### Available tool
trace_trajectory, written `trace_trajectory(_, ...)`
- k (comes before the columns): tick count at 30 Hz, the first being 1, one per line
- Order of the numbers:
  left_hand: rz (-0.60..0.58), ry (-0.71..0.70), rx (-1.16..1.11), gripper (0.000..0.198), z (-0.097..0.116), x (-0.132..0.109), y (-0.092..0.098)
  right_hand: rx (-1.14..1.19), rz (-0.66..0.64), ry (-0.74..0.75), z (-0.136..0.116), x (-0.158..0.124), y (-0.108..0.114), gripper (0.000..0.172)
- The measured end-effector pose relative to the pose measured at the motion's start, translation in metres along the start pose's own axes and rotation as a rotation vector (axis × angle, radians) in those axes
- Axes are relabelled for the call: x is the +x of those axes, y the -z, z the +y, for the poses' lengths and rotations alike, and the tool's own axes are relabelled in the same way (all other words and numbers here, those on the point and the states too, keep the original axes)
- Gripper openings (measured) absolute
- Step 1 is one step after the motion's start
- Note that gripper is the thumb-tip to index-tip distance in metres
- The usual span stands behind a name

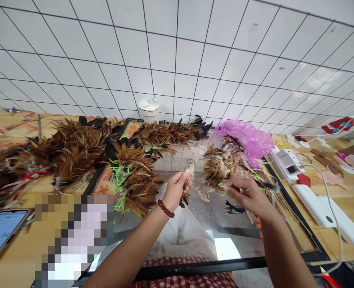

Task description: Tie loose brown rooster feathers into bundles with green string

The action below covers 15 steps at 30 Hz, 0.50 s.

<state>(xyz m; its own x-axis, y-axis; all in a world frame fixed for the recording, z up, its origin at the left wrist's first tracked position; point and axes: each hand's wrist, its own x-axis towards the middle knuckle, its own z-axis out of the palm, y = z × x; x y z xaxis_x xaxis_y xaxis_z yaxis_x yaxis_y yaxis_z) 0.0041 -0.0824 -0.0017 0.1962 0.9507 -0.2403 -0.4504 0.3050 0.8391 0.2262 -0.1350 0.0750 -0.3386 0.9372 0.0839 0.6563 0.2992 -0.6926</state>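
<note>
My left hand (177, 188), with a dark red bead bracelet (166, 209) on its wrist, is closed in a pinch on a few small feathers (185, 199); the fingers partly hide them. To its right, my right hand (249, 194) has its thumb and fingers together on a bright green tie (221, 185). That tie lies at the lower edge of a loose pile of brown feathers (217, 162). Left of my hands is a thick bundle of brown feathers (139, 180) with many green ties (119, 188). Under both hands is a glass panel (201, 224) in a black frame.
Long brown feather bundles (77, 144) stretch along the left and back. A lidded white cup (149, 109) stands by the tiled wall (165, 52). A pink plastic bag (249, 138), a white device (285, 162) and a white power strip (329, 216) lie right. A phone (4, 236) is at left.
</note>
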Motion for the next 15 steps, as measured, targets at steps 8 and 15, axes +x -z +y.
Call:
trace_trajectory(8,-0.18,0.064,0.08,0.036,0.001,-0.012,-0.009,0.217,0.161,-0.052,-0.004,0.016,-0.025,0.025)
trace_trajectory(15,-0.311,0.043,0.135,0.038,0.002,-0.022,-0.016,0.468,0.191,-0.009,-0.008,0.042,-0.052,0.022)
